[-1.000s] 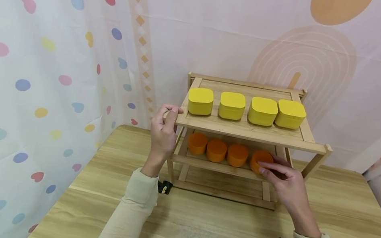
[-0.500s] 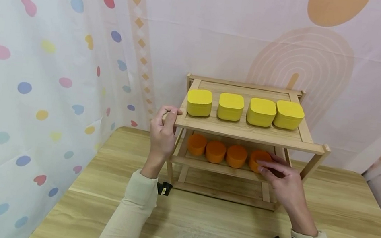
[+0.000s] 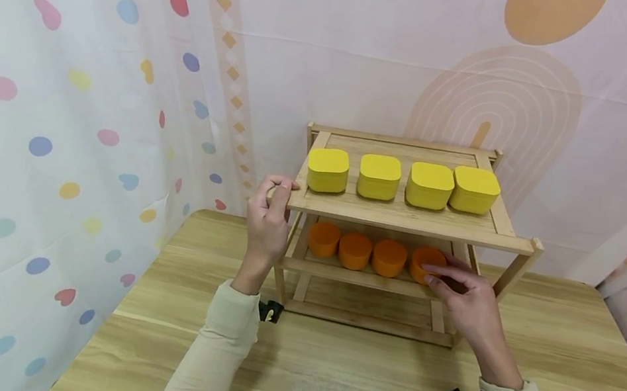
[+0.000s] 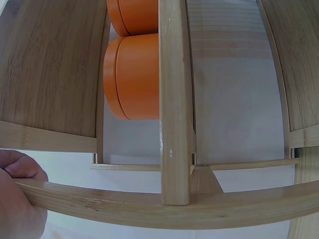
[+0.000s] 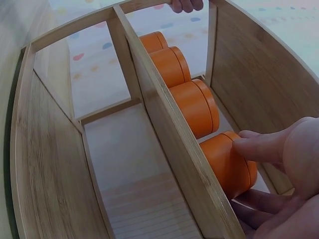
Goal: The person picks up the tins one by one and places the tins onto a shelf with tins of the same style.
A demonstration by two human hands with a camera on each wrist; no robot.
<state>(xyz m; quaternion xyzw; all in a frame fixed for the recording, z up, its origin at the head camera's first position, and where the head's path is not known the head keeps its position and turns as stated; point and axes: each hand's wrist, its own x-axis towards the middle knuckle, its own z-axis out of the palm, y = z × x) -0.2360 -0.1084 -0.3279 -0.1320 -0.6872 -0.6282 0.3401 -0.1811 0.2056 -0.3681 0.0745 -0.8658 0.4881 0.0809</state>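
A three-tier wooden rack [image 3: 406, 222] stands on the table. My left hand [image 3: 268, 226] grips the left end of its top shelf, thumb on top at the front corner. My right hand [image 3: 470, 301] holds the rightmost orange round tin [image 5: 228, 165] on the middle shelf, thumb on one side and fingers on the other. To its left, several more orange tins [image 3: 389, 257] stand in a row on that shelf. In the left wrist view an orange tin [image 4: 134, 77] shows behind the shelf rail, and part of my left hand appears at the lower left.
Several yellow square tins [image 3: 379, 177] sit in a row on the top shelf, the two at the right close together. The bottom shelf [image 3: 365, 299] lies below. Behind the wood-grain table [image 3: 323, 384] hang patterned cloths [image 3: 368, 63].
Both hands keep their places: the left on the rack, the right at the rightmost orange tin. The head view has shifted very slightly; nothing else visibly differs.
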